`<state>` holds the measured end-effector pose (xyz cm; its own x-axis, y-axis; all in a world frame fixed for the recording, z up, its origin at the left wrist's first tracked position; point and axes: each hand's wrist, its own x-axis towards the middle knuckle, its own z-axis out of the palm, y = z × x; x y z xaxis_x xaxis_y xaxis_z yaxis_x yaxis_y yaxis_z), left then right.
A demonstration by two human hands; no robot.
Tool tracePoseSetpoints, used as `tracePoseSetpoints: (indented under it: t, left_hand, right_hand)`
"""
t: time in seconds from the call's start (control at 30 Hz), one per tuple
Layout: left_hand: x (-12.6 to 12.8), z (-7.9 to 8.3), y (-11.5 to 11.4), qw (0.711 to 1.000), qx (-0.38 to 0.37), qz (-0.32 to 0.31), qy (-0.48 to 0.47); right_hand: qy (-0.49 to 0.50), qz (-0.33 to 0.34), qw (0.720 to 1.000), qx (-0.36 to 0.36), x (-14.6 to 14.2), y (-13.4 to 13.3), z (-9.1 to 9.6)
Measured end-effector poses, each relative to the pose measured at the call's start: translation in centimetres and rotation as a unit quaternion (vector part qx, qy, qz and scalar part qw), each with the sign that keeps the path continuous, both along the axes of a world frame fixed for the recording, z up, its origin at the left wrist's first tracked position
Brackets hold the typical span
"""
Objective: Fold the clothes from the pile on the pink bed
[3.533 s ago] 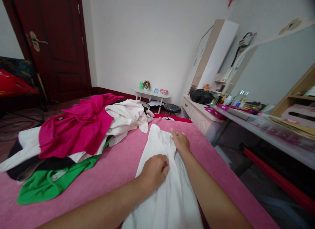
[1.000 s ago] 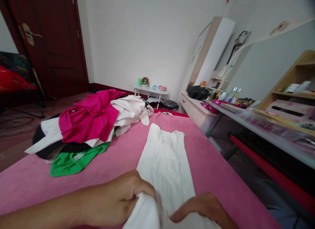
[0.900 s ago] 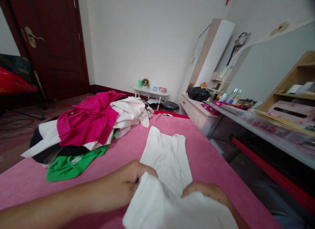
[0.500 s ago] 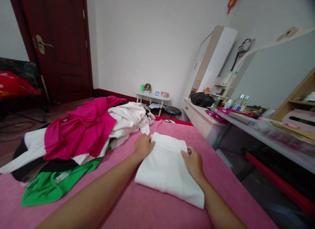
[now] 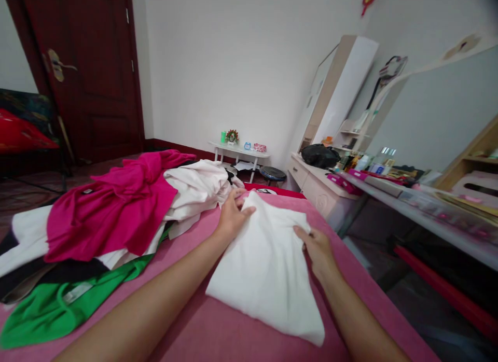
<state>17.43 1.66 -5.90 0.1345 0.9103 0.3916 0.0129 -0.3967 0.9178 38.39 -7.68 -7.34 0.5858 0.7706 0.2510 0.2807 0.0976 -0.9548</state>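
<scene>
A folded white garment lies on the pink bed cover in front of me, its far edge raised a little and its surface creased. My left hand has the far left corner, thumb over the cloth and the fingers along its outer side. On the far right corner, my right hand pinches the edge between thumb and fingers; its lower fingers are curled. To the left sits a loose heap with a magenta garment, a crumpled white garment and a green garment.
A low white table with small items stands by the far wall, near a round stool. At right are a white dresser bearing a black bag and a cluttered glass-edged table. A dark red door is at left.
Both hands have lifted and spread the white garment's far edge slightly, the right hand shifting rightward. Its far corners now stand higher. The view has shifted slightly; the heap appears farther left.
</scene>
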Motion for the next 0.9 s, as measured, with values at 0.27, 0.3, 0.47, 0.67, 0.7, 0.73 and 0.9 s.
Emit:
tracePoseSetpoints:
  t: [0.27,0.3,0.47,0.67,0.7,0.73,0.9]
  left_hand:
    - [0.1,11.1,1.5,0.943,0.315,0.016,-0.111]
    - [0.1,9.8,2.1,0.945,0.321,0.011,-0.065]
    - [-1.5,-2.0,4.7,0.937,0.249,-0.047,0.242]
    - [-2.5,-8.0,5.1,0.937,0.206,-0.059,0.277]
    - [-2.5,-7.8,5.0,0.938,0.202,-0.055,0.278]
    - [-2.5,-7.5,4.8,0.938,0.197,-0.051,0.281]
    - [-2.3,-6.1,3.6,0.939,0.155,0.026,0.306]
  right_hand:
    - [-0.138,-0.037,0.935,0.325,-0.3,1.2,10.1]
    - [-0.165,-0.055,0.935,0.308,0.1,1.5,8.6]
    - [-0.3,0.051,0.949,0.075,3.6,2.9,-3.0]
    - [-0.316,-0.003,0.948,0.025,6.0,3.0,-6.1]
    - [-0.311,-0.015,0.95,0.04,5.7,2.9,-5.7]
    - [-0.306,-0.018,0.95,0.055,5.3,2.8,-5.4]
    - [-0.343,-0.004,0.939,0.034,2.7,2.8,-5.1]
